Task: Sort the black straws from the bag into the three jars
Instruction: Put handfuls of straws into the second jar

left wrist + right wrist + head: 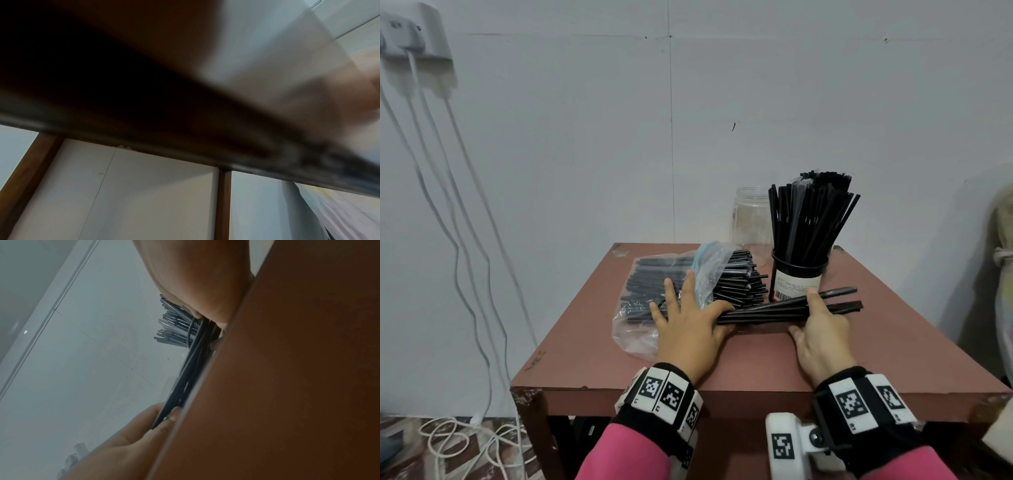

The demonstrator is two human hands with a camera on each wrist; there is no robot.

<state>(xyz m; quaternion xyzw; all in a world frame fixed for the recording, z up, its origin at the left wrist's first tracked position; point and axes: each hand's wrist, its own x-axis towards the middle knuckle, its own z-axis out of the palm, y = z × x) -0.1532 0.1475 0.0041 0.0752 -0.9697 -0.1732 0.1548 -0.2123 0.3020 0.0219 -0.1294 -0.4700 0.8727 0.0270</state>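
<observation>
- Head view: both hands work a loose bundle of straws (787,310) lying flat on the table (592,342), in front of the full jar (799,274).
- The right hand (820,337) curls round the bundle's right part; the left hand (688,323) lies with fingers spread, its thumb side against the bundle's left end, partly over the bag (671,294).
- The bag holds many straws; an empty jar (751,216) stands behind. A third jar is not clearly seen.
- Step in hand, I judge: squaring up a handful.
- Next calls for lifting it upright and clearing the full jar to reach the empty one.
</observation>
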